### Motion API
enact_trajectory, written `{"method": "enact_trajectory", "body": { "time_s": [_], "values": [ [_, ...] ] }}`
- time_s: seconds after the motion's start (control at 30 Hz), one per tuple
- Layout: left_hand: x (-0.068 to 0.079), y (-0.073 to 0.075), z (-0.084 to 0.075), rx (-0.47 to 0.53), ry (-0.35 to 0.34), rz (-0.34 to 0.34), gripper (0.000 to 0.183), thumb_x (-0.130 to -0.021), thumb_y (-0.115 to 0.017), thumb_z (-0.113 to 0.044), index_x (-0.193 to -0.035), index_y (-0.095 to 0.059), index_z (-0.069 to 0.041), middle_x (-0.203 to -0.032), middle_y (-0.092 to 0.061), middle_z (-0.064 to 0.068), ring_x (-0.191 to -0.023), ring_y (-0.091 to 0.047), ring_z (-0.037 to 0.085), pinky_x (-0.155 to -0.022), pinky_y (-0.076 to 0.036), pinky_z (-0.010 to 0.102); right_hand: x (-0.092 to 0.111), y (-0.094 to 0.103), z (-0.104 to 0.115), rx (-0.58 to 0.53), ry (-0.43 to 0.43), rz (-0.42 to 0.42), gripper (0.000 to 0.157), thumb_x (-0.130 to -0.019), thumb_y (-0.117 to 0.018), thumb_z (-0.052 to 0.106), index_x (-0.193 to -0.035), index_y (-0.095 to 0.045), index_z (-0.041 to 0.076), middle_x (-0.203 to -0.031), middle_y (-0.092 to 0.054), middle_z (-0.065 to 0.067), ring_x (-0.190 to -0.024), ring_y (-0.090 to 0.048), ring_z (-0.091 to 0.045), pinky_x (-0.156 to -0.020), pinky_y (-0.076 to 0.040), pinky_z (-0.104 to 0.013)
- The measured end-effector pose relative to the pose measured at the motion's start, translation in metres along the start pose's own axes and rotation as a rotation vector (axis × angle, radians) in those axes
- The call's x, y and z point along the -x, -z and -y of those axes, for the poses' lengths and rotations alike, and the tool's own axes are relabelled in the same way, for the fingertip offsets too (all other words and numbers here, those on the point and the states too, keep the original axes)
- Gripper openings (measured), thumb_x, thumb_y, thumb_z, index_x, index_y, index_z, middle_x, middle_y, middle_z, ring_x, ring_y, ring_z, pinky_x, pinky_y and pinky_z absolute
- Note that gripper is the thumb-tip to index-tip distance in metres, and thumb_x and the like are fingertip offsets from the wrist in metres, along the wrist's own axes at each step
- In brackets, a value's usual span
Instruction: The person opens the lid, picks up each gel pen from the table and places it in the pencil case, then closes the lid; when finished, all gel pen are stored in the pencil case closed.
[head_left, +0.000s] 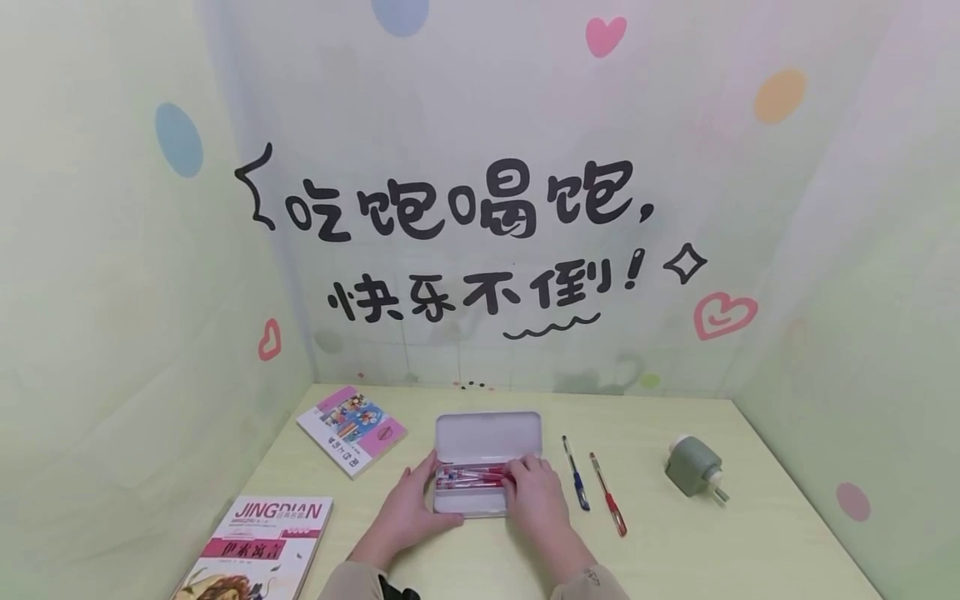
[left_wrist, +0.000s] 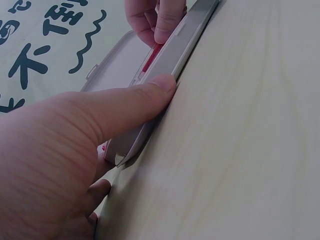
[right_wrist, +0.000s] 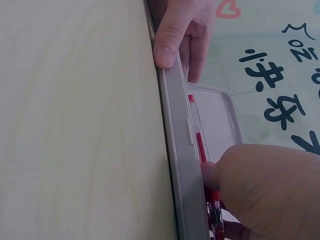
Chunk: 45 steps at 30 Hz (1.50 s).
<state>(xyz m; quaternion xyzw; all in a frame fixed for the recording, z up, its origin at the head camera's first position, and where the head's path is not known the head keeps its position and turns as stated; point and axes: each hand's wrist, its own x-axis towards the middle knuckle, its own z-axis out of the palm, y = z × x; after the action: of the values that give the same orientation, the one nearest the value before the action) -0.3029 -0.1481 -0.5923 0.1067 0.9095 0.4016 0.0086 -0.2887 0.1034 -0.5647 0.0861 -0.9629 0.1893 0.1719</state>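
Note:
An open pencil case point(head_left: 488, 439), pale grey inside, lies on the table with its lid raised at the back. Several red and clear pens point(head_left: 467, 478) lie inside it. My left hand point(head_left: 411, 510) grips the case's left end; in the left wrist view its thumb lies along the front wall point(left_wrist: 167, 62). Over the right part of the case, my right hand point(head_left: 538, 498) pinches a red pen point(right_wrist: 201, 146) between thumb and fingers. The pen's far end shows past the thumb in the right wrist view, while the fingertips are partly hidden.
Right of the case lie a blue pen point(head_left: 577, 475) and a red pen point(head_left: 609, 496), side by side. Farther right sits a grey-green pencil sharpener-like object point(head_left: 693, 467). Two books lie at left: a pink-and-white one point(head_left: 352, 431) and a larger one point(head_left: 258, 546). Fabric walls surround the table.

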Motion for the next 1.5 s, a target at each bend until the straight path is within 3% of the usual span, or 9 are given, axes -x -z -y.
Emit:
{"method": "enact_trajectory", "body": {
  "time_s": [0.5, 1.0, 1.27, 1.5],
  "values": [
    [0.000, 0.000, 0.002, -0.009, -0.002, 0.003, 0.134, -0.068, -0.101, -0.058, -0.175, -0.031, -0.014, -0.175, -0.045, 0.014, -0.159, -0.029, 0.067, -0.130, -0.030, 0.079, 0.001, 0.002, 0.000, -0.004, -0.034, 0.010, 0.028, -0.100, -0.078, 0.026, -0.123, -0.078, 0.010, -0.113, -0.073, -0.009, -0.103, -0.065, -0.027, -0.097, -0.061, -0.051],
    [0.001, 0.001, -0.001, -0.006, -0.018, -0.004, 0.134, -0.068, -0.101, -0.057, -0.174, -0.031, -0.012, -0.175, -0.045, 0.016, -0.160, -0.031, 0.065, -0.133, -0.027, 0.076, 0.004, 0.006, -0.009, -0.055, -0.068, -0.002, 0.028, -0.100, -0.078, 0.024, -0.125, -0.078, 0.010, -0.119, -0.074, -0.010, -0.114, -0.068, -0.032, -0.103, -0.064, -0.053],
    [-0.001, 0.000, 0.001, -0.001, -0.032, -0.008, 0.134, -0.068, -0.101, -0.056, -0.174, -0.031, -0.010, -0.174, -0.046, 0.016, -0.161, -0.034, 0.058, -0.137, -0.023, 0.071, 0.010, 0.023, -0.033, -0.089, -0.115, -0.081, 0.023, -0.101, -0.077, 0.021, -0.122, -0.079, 0.011, -0.123, -0.075, -0.013, -0.115, -0.069, -0.035, -0.101, -0.064, -0.056],
    [0.000, 0.000, 0.001, -0.001, -0.021, -0.006, 0.134, -0.068, -0.101, -0.055, -0.174, -0.032, -0.012, -0.174, -0.046, 0.016, -0.161, -0.032, 0.062, -0.135, -0.024, 0.073, 0.017, 0.034, -0.064, -0.065, -0.199, -0.118, 0.026, -0.102, -0.074, 0.020, -0.124, -0.077, 0.008, -0.126, -0.074, -0.019, -0.115, -0.070, -0.044, -0.099, -0.062, -0.064]
  ]
}}
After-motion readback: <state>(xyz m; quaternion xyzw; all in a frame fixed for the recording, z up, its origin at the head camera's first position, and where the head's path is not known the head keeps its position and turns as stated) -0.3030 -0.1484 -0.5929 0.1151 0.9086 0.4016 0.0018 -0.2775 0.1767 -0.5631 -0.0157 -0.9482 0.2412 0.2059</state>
